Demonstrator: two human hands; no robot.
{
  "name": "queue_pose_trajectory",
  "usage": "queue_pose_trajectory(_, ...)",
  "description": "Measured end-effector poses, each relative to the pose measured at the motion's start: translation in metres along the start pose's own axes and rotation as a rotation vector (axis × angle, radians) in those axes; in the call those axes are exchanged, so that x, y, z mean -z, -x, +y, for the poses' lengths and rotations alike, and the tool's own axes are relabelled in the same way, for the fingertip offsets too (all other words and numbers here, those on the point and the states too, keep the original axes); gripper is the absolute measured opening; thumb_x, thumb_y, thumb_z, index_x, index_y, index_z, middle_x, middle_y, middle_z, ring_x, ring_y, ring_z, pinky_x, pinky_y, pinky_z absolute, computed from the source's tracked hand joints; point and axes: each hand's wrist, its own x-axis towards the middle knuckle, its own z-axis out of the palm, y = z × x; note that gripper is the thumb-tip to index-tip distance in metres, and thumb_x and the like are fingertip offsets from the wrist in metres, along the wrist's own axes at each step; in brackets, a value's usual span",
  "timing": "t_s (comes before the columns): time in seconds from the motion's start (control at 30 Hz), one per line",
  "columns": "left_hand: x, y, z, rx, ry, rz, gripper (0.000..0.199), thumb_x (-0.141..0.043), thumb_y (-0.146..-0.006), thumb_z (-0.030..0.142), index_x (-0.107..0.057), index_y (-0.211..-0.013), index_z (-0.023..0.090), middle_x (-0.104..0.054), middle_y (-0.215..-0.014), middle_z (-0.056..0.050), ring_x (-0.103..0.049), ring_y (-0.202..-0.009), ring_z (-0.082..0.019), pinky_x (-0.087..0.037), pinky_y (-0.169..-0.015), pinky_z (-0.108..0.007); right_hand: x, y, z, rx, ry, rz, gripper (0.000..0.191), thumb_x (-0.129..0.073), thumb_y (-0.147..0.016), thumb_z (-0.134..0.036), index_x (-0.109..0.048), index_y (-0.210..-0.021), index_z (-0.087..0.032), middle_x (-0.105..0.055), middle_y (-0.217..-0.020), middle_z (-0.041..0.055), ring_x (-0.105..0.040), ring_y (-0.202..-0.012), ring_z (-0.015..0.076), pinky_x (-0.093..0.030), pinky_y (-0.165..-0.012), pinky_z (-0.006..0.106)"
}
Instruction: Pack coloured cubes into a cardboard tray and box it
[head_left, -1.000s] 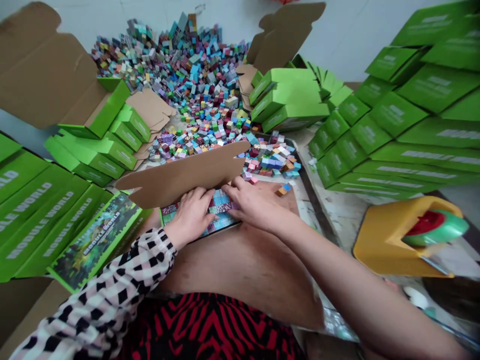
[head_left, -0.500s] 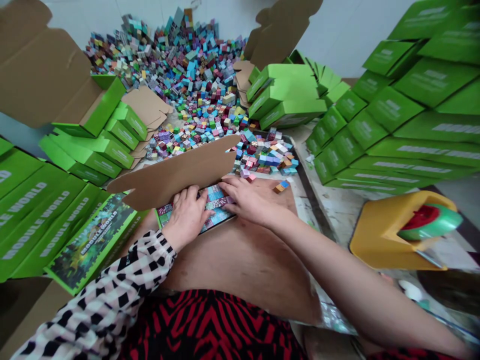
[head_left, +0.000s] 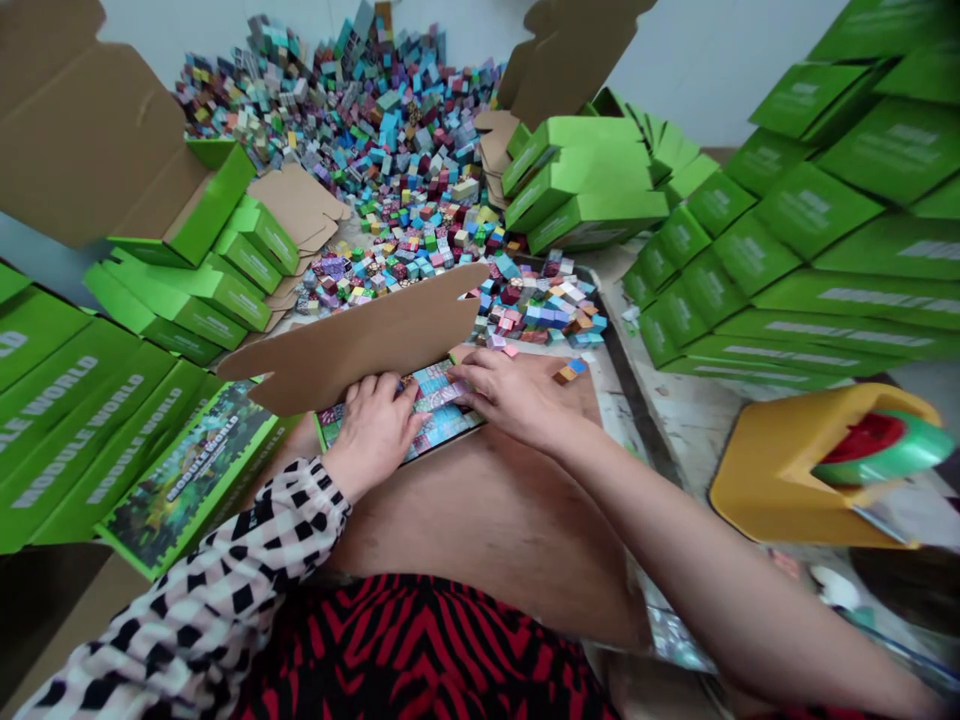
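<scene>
A shallow green box (head_left: 321, 432) lies on the brown board, its cardboard lid (head_left: 352, 340) standing up along the far side. Rows of small printed cubes (head_left: 442, 425), mostly light blue with some dark red, fill it. My left hand (head_left: 373, 425) rests on the left part of the cubes, fingers stretched forward and thumb apart. At the right end, my right hand (head_left: 502, 392) lies over the cubes with its fingers apart and slightly bent. A row of cubes shows between the two hands. What lies under the fingers is hidden.
A large heap of loose cubes (head_left: 405, 140) spreads behind the box. Green boxes are stacked at the left (head_left: 67, 430) and right (head_left: 795, 250). A yellow tape dispenser (head_left: 765, 470) stands at right. Two joined cubes (head_left: 570, 371) lie on the brown board (head_left: 487, 530).
My hands stay over the cubes in the box; the right hand has shifted slightly, and more light-blue cubes show between them. The whole view has moved a little.
</scene>
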Motion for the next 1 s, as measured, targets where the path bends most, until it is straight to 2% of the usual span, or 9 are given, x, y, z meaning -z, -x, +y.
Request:
queue_pose_trajectory(0.17, -0.001, 0.001, 0.000, -0.016, -0.005, 0.006, 0.040, -0.040, -0.094, 0.036, -0.056, -0.125, 0.016, -0.054, -0.114, -0.014, -0.047, -0.101, -0.030, -0.040, -0.084, -0.045, -0.003, -0.002, -0.001, -0.014, 0.133, -0.036, 0.030, -0.041, -0.095, -0.028, -0.070, -0.103, -0.021, -0.059, -0.105, 0.0106, -0.054, -0.091, 0.0220, -0.045, -0.076, 0.034)
queue_pose_trajectory(0.27, -0.001, 0.001, 0.001, -0.031, -0.017, 0.016, 0.040, -0.039, -0.094, 0.034, -0.057, -0.125, 0.015, -0.055, -0.112, -0.014, -0.046, -0.101, -0.030, -0.040, -0.085, -0.045, -0.006, 0.001, 0.002, -0.007, 0.166, -0.036, 0.036, -0.037, -0.097, -0.032, -0.066, -0.116, -0.020, -0.057, -0.114, 0.0144, -0.054, -0.096, 0.0236, -0.045, -0.078, 0.036)
queue_pose_trajectory(0.4, -0.002, 0.001, 0.003, -0.047, -0.038, 0.026, 0.041, -0.038, -0.094, 0.033, -0.057, -0.124, 0.013, -0.056, -0.109, -0.015, -0.047, -0.100, -0.031, -0.040, -0.084, -0.044, -0.013, 0.003, 0.004, -0.056, 0.187, -0.007, 0.039, -0.040, -0.097, -0.034, -0.057, -0.129, -0.021, -0.050, -0.132, 0.0173, -0.051, -0.110, 0.0299, -0.043, -0.088, 0.045)
queue_pose_trajectory(0.53, -0.004, 0.000, 0.003, -0.067, -0.052, 0.041, 0.042, -0.036, -0.095, 0.033, -0.057, -0.124, 0.011, -0.057, -0.107, -0.015, -0.048, -0.099, -0.030, -0.039, -0.084, -0.044, -0.027, 0.003, 0.005, -0.175, -0.053, -0.007, 0.041, -0.045, -0.095, -0.032, -0.053, -0.133, -0.017, -0.061, -0.120, 0.0143, -0.057, -0.107, 0.0248, -0.047, -0.090, 0.040)
queue_pose_trajectory(0.63, -0.005, -0.001, 0.002, -0.071, -0.057, 0.043, 0.043, -0.035, -0.096, 0.036, -0.058, -0.123, 0.012, -0.058, -0.105, -0.014, -0.048, -0.098, -0.029, -0.040, -0.083, -0.042, -0.038, 0.004, 0.004, -0.246, -0.212, 0.045, 0.043, -0.048, -0.094, -0.030, -0.051, -0.134, -0.013, -0.061, -0.125, 0.0139, -0.057, -0.114, 0.0224, -0.046, -0.096, 0.036)
queue_pose_trajectory(0.73, -0.006, -0.002, 0.002, -0.079, -0.075, 0.049, 0.044, -0.034, -0.097, 0.037, -0.060, -0.121, 0.011, -0.059, -0.101, -0.013, -0.048, -0.096, -0.029, -0.041, -0.082, -0.041, -0.043, 0.004, 0.002, -0.287, -0.229, 0.065, 0.044, -0.049, -0.094, -0.030, -0.051, -0.134, -0.011, -0.061, -0.126, 0.0142, -0.056, -0.117, 0.0238, -0.043, -0.101, 0.038)
queue_pose_trajectory(0.87, -0.006, -0.003, 0.003, -0.081, -0.098, 0.058, 0.044, -0.035, -0.097, 0.036, -0.060, -0.120, 0.009, -0.060, -0.100, -0.014, -0.048, -0.094, -0.029, -0.042, -0.081, -0.041, -0.046, 0.006, 0.002, -0.279, -0.245, 0.104, 0.045, -0.051, -0.093, -0.031, -0.051, -0.134, -0.013, -0.063, -0.124, 0.0118, -0.057, -0.115, 0.0250, -0.045, -0.099, 0.040)
queue_pose_trajectory(0.93, -0.008, -0.003, 0.004, -0.073, -0.107, 0.066, 0.042, -0.037, -0.096, 0.035, -0.061, -0.119, 0.010, -0.060, -0.099, -0.014, -0.048, -0.093, -0.029, -0.042, -0.080, -0.041, -0.048, 0.010, 0.007, -0.239, -0.264, 0.159, 0.045, -0.050, -0.093, -0.034, -0.051, -0.134, -0.017, -0.063, -0.123, 0.0105, -0.056, -0.115, 0.0252, -0.045, -0.098, 0.041)
queue_pose_trajectory(1.0, -0.009, -0.003, 0.004, -0.070, -0.116, 0.079, 0.041, -0.038, -0.096, 0.036, -0.062, -0.118, 0.010, -0.060, -0.099, -0.013, -0.049, -0.092, -0.028, -0.042, -0.080, -0.040, -0.050, 0.013, 0.018, -0.257, -0.267, 0.276, 0.042, -0.047, -0.093, -0.036, -0.053, -0.130, -0.019, -0.064, -0.120, 0.0103, -0.056, -0.113, 0.0258, -0.044, -0.097, 0.043)
